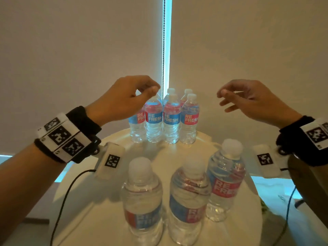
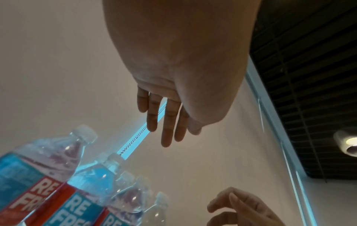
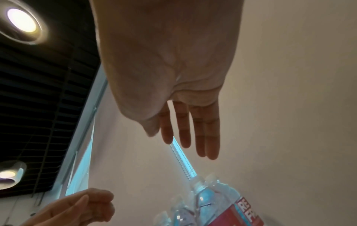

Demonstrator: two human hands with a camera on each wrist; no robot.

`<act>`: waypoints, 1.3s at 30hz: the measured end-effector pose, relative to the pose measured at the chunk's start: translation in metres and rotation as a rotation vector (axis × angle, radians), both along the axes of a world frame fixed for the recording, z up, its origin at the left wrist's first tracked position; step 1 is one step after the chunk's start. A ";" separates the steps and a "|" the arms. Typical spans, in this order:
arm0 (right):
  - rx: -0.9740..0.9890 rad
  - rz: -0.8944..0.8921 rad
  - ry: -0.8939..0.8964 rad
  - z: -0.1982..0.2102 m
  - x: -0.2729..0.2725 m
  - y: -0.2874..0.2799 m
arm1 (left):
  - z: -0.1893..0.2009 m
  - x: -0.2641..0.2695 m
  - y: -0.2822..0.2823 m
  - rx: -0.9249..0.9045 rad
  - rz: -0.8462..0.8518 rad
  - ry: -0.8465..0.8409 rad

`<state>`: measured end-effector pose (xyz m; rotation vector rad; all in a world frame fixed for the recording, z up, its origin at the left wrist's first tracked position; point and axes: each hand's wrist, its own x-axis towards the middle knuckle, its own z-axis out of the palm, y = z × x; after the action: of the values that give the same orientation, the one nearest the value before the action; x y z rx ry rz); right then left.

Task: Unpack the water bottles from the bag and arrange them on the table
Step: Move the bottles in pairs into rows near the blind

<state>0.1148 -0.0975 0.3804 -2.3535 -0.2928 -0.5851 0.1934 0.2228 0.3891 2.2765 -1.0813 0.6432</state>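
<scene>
Several clear water bottles with red and blue labels stand upright in a tight group [image 1: 171, 119] at the far edge of the round white table [image 1: 99, 210]. Three more stand in a loose row near me: a left one [image 1: 142, 197], a middle one [image 1: 189, 199] and a right one [image 1: 225, 178]. My left hand [image 1: 152, 89] hovers above the far group's left side, fingers loose, holding nothing. My right hand [image 1: 225, 98] hovers to the group's right, fingers relaxed and empty. The wrist views show the left hand's fingers [image 2: 166, 122] and the right hand's fingers [image 3: 189, 131] extended over the bottle caps. No bag is in view.
A roller blind covers the window behind the table, and its bead chain [image 1: 163, 50] hangs just behind the far bottles. Cables run from both wrist units down past the table's sides. A pale object [image 1: 276, 190] lies right of the table; I cannot tell what it is.
</scene>
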 end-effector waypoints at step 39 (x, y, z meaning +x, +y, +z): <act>-0.032 0.253 -0.018 -0.034 -0.002 0.096 | -0.049 -0.055 0.049 -0.219 -0.012 0.428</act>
<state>0.1125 -0.0011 0.3465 -2.2949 -0.6011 -0.4827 0.1380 0.2715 0.3402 2.0845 -0.7753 0.2352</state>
